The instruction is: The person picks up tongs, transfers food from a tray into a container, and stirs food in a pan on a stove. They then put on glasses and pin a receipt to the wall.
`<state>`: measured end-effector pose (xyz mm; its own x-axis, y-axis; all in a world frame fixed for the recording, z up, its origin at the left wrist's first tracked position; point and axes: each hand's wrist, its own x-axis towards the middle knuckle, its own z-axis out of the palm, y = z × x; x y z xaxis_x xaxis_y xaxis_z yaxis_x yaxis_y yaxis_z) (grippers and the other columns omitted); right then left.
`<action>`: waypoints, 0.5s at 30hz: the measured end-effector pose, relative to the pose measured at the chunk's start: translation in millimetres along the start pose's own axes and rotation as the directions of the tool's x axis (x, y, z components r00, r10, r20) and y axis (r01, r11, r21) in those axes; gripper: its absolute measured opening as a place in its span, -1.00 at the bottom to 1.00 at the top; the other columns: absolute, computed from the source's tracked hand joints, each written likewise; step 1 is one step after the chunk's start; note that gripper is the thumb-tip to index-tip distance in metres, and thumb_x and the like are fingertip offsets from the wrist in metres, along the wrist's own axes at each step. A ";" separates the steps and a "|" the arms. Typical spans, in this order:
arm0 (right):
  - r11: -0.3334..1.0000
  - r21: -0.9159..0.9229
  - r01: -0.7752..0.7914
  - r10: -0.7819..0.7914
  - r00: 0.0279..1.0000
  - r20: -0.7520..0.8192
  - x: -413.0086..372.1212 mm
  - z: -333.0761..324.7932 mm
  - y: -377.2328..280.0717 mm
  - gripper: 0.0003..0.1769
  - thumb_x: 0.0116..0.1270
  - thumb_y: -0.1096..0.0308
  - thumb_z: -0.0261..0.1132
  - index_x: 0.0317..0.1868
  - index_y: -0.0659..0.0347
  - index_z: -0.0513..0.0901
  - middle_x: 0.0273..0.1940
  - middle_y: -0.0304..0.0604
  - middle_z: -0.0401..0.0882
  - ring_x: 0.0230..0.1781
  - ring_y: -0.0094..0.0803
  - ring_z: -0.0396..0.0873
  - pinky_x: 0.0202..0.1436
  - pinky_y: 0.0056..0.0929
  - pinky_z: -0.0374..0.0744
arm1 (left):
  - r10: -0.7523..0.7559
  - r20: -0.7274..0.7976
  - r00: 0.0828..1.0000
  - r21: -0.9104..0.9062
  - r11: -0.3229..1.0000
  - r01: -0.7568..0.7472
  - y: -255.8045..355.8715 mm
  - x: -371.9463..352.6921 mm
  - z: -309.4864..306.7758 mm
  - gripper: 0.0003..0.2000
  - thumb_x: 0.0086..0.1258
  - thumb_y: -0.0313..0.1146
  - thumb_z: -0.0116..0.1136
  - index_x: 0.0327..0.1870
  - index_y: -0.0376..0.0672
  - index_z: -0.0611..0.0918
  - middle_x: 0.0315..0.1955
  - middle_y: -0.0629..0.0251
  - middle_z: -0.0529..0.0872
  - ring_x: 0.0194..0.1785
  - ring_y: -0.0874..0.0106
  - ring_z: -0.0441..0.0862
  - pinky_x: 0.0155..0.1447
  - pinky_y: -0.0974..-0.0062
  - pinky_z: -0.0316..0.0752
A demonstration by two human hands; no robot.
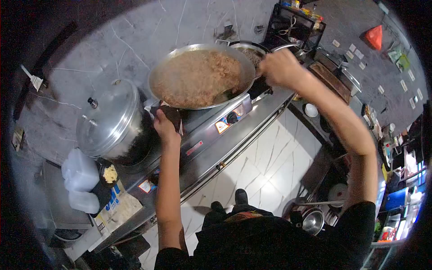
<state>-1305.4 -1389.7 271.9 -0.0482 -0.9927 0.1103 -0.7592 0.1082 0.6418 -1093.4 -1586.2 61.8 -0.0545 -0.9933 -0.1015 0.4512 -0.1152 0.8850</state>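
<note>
A wide metal wok (156,91) sits on the stove, full of steaming brown shredded or minced food (193,76). My left hand (166,127) is closed around a dark folded cloth (170,115) against the wok's near rim. Over the wok's right side, my right hand (281,68) makes a fist, slightly blurred, apparently around a spatula's handle. A dark, flat blade (222,96) shows in the food near the right rim. The link between blade and fist is hard to make out. Behind the wok is a second, dark pan (249,47) with dark contents.
A large lidded metal pot (110,119) stands left of the wok. Near it are translucent plastic containers (80,173) and a small dark bowl of pale yellow food (109,173). The stove's front has a black knob (231,118). A metal bowl (313,222) sits low at right.
</note>
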 end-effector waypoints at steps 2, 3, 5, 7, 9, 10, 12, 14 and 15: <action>0.995 -0.013 -0.102 0.102 0.994 0.024 7.9 30.0 -31.2 -0.85 0.09 0.26 0.19 -0.46 0.02 0.69 -0.41 -0.18 0.63 -0.37 -0.29 0.65 -0.44 -0.27 0.50 | -0.019 -0.042 0.999 -0.049 0.999 0.017 0.2 1.7 -2.2 -0.64 0.46 -0.12 -0.10 -0.06 -0.29 0.49 -0.26 0.22 0.60 -0.24 0.38 0.56 -0.16 0.43 0.48; 0.985 0.001 -0.173 0.173 0.984 0.036 12.6 46.0 -45.1 -0.84 0.11 0.26 0.17 -0.44 0.01 0.69 -0.40 -0.19 0.62 -0.35 -0.31 0.64 -0.43 -0.27 0.49 | -0.001 -0.038 0.999 0.024 1.000 0.002 0.7 2.3 -5.1 -0.64 0.46 -0.11 -0.09 -0.06 -0.28 0.49 -0.24 0.22 0.60 -0.22 0.38 0.56 -0.16 0.44 0.48; 0.974 0.026 -0.223 0.223 0.975 0.027 16.4 64.4 -62.3 -0.82 0.14 0.26 0.14 -0.44 0.01 0.70 -0.39 -0.16 0.61 -0.33 -0.29 0.62 -0.38 -0.25 0.48 | 0.011 -0.032 0.999 0.105 0.994 -0.008 -3.3 2.6 -12.9 -0.64 0.45 -0.11 -0.09 -0.05 -0.28 0.49 -0.22 0.23 0.59 -0.21 0.39 0.56 -0.15 0.44 0.48; 0.948 0.058 -0.312 0.308 0.948 0.079 14.2 76.1 -74.9 -0.88 0.04 0.31 0.20 -0.44 0.05 0.66 -0.30 -0.10 0.56 -0.25 -0.23 0.58 -0.35 -0.25 0.51 | -0.044 -0.009 0.999 -0.077 0.996 0.043 -9.2 -2.2 -23.5 -0.65 0.45 -0.10 -0.08 -0.05 -0.25 0.50 -0.20 0.25 0.59 -0.17 0.40 0.54 -0.14 0.46 0.47; 0.943 0.055 -0.329 0.326 0.944 0.051 7.3 94.9 -76.0 -0.86 0.06 0.33 0.18 -0.41 0.03 0.68 -0.22 -0.08 0.54 -0.19 -0.25 0.56 -0.31 -0.27 0.51 | -0.152 -0.001 0.988 -0.234 0.961 0.147 -14.2 -24.0 -39.3 -0.67 0.44 -0.13 -0.07 -0.04 -0.24 0.50 -0.19 0.26 0.58 -0.15 0.41 0.53 -0.14 0.47 0.47; 0.942 0.076 -0.327 0.319 0.942 0.102 2.5 98.7 -76.5 -0.83 0.07 0.34 0.17 -0.34 0.00 0.68 -0.18 -0.10 0.53 -0.15 -0.26 0.53 -0.24 -0.22 0.49 | -0.243 0.015 0.970 -0.401 0.887 0.229 -17.4 -37.3 -50.2 -0.68 0.44 -0.15 -0.07 -0.03 -0.22 0.50 -0.17 0.28 0.57 -0.14 0.41 0.53 -0.15 0.48 0.47; 0.957 0.047 -0.286 0.286 0.958 0.022 -13.0 100.2 -74.9 -0.70 0.10 0.35 0.15 -0.13 -0.07 0.64 -0.06 -0.13 0.49 -0.05 -0.26 0.47 -0.08 -0.12 0.41 | -0.318 0.171 0.933 -0.408 0.839 0.360 -44.0 -52.1 -90.3 -0.69 0.44 -0.16 -0.06 -0.02 -0.21 0.50 -0.13 0.26 0.56 -0.13 0.40 0.53 -0.15 0.48 0.47; 0.969 0.015 -0.248 0.245 0.946 -0.210 -32.9 80.6 -80.3 -0.51 0.11 0.37 0.14 0.11 -0.15 0.52 0.11 -0.14 0.41 0.06 -0.25 0.39 0.07 -0.05 0.30 | -0.378 0.312 0.871 -0.402 0.779 0.482 -45.4 -76.5 -116.2 -0.70 0.43 -0.17 -0.05 -0.02 -0.20 0.50 -0.09 0.24 0.54 -0.12 0.39 0.53 -0.14 0.47 0.47; 0.967 0.033 -0.253 0.250 0.915 -0.316 -45.4 61.8 -86.6 -0.42 0.11 0.38 0.15 0.21 -0.20 0.44 0.18 -0.15 0.37 0.10 -0.25 0.36 0.13 -0.02 0.24 | -0.328 0.142 0.934 -0.225 0.908 0.353 -27.5 -100.9 -112.1 -0.67 0.42 -0.17 -0.06 0.01 -0.22 0.49 -0.02 0.16 0.50 -0.05 0.30 0.52 -0.05 0.40 0.45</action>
<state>-1277.6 -1357.2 164.4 -0.0289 -0.8645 0.5018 -0.7432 0.3543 0.5676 -1000.5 -1483.1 -3.2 -0.3252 -0.8898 -0.3203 0.5910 -0.4556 0.6657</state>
